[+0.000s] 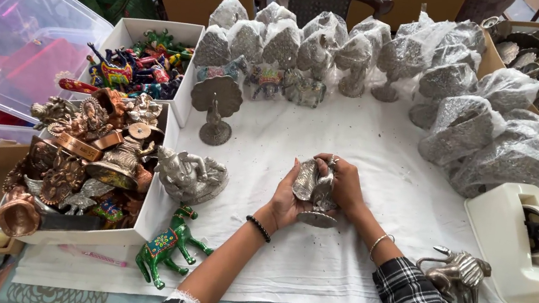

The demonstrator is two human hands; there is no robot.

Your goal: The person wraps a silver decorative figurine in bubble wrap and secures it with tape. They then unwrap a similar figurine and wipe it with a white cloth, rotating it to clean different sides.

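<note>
Both my hands hold a small silver metal figurine (316,187) over the white cloth (368,151) in the middle of the table. My left hand (285,201) cups it from the left and below. My right hand (344,183) wraps it from the right, fingers over its top. The figurine's round base points down toward me. A black bead bracelet is on my left wrist and a thin bangle on my right.
Left of my hands lie a silver figurine wrapped in plastic (190,175), a green painted horse (166,244) and white boxes of copper (81,167) and painted figurines (141,66). Wrapped silver pieces (340,49) line the back. A tape dispenser (527,240) and metal camel (458,271) stand at the right.
</note>
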